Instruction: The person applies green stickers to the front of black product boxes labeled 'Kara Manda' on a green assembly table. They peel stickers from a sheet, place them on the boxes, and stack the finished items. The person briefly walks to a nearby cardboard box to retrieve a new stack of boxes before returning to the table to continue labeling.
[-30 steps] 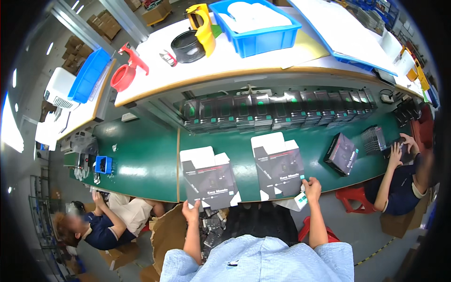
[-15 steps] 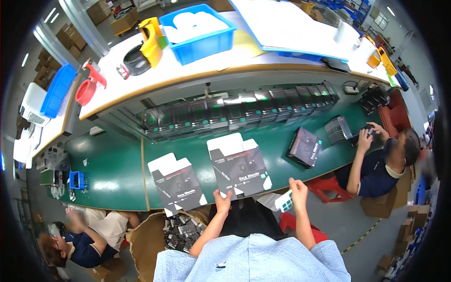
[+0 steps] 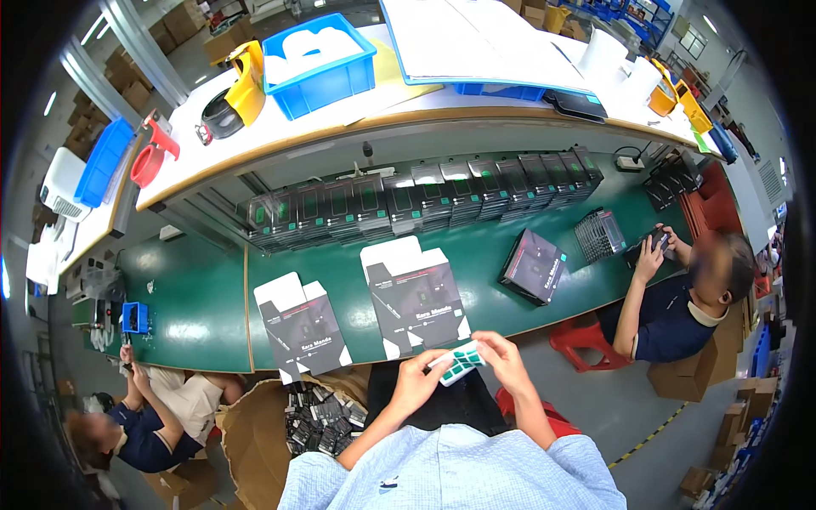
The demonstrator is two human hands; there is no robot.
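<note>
Over my lap at the bench edge, a small white sheet of green square stickers (image 3: 461,364) stretches between my hands. My right hand (image 3: 507,364) grips its right end between thumb and fingers. At the left end, my left hand (image 3: 414,384) has its fingers closed on the sheet's edge; whether one sticker is lifted is too small to tell. Just beyond lie two flat, unfolded dark cartons with white flaps: the larger carton (image 3: 416,297) ahead of my hands, the other carton (image 3: 306,330) to its left. The right carton bears a small green square near its lower right corner.
Stacked dark boxes (image 3: 387,204) line the back of the green bench (image 3: 191,297). A dark carton stack (image 3: 534,265) stands right. Co-workers sit at right (image 3: 680,297) and lower left (image 3: 161,425). A large cardboard box (image 3: 255,442) of small dark packs is beside me. A shelf (image 3: 331,140) overhangs.
My left hand has left the larger carton's lower edge and come right to the sticker sheet. My right hand has brought the sheet left and in front of me. The view has shifted slightly.
</note>
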